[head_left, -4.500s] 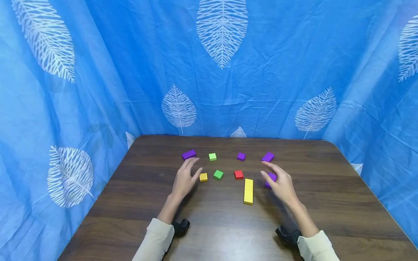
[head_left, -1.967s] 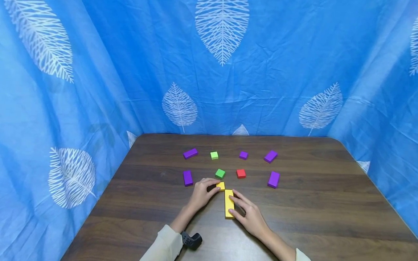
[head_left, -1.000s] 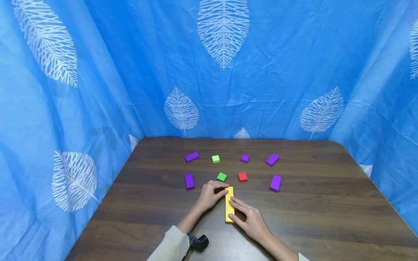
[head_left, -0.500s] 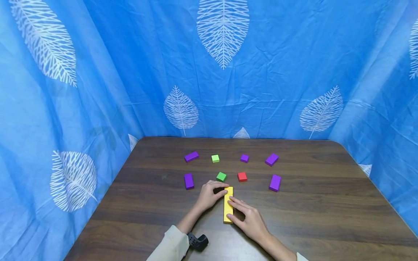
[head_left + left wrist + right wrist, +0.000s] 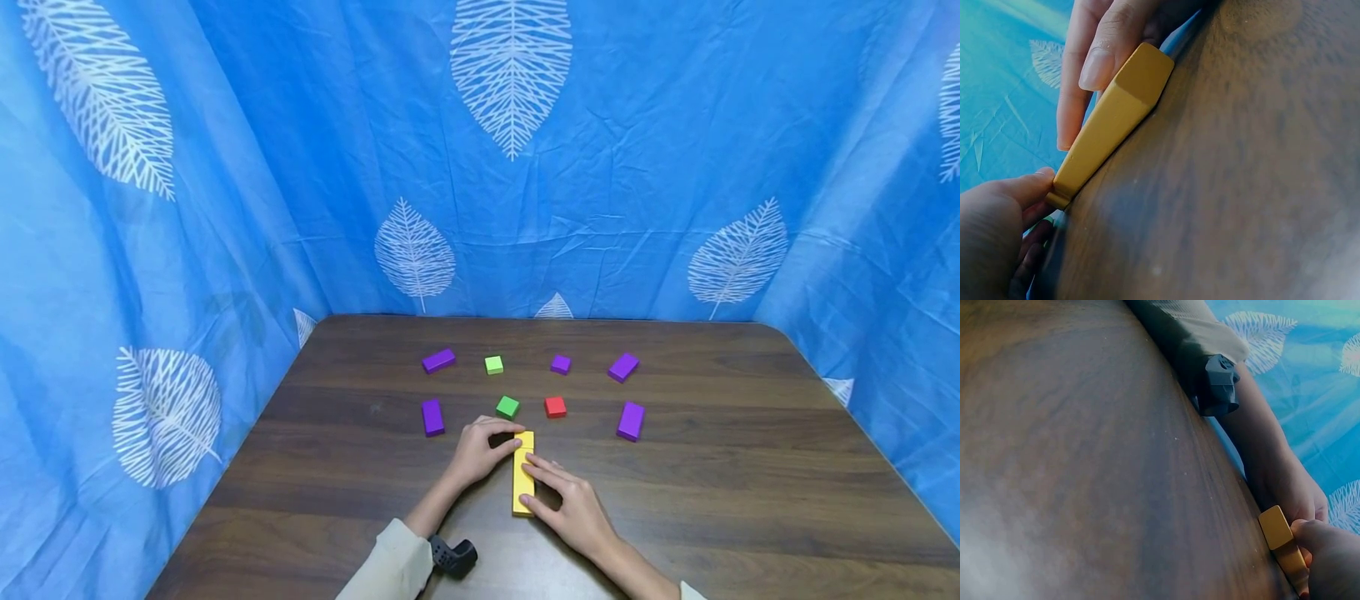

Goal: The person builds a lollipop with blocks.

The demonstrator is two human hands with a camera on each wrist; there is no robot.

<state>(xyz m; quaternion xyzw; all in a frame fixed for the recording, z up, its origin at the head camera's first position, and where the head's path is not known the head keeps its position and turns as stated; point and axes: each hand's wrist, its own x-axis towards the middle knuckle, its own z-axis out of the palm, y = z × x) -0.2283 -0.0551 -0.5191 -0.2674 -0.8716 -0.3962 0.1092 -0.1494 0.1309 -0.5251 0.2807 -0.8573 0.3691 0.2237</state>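
Note:
Two yellow blocks lie end to end on the table in the head view, in line toward the near edge. My left hand (image 5: 477,452) pinches the small yellow block (image 5: 527,438) at the far end between thumb and fingers. Along the long yellow block (image 5: 522,487), my right hand (image 5: 573,504) holds on from the right, its thumb near the close end and its fingers farther up. The left wrist view has the long yellow block (image 5: 1107,134) in profile, low on the wood. In the right wrist view, the long block (image 5: 1275,528) is partly covered by my right hand (image 5: 1335,559).
Just beyond the yellow pair are a green block (image 5: 507,407) and a red block (image 5: 555,407). A light green block (image 5: 493,365) and a small purple block (image 5: 560,364) lie farther back. Larger purple blocks (image 5: 631,421) flank them. A blue curtain (image 5: 637,167) surrounds the wooden table (image 5: 337,467).
Both hands, empty and apart at first, have taken hold of the yellow blocks. The small one came right and nearer, the long one left and nearer, until they met. Lately they hardly move.

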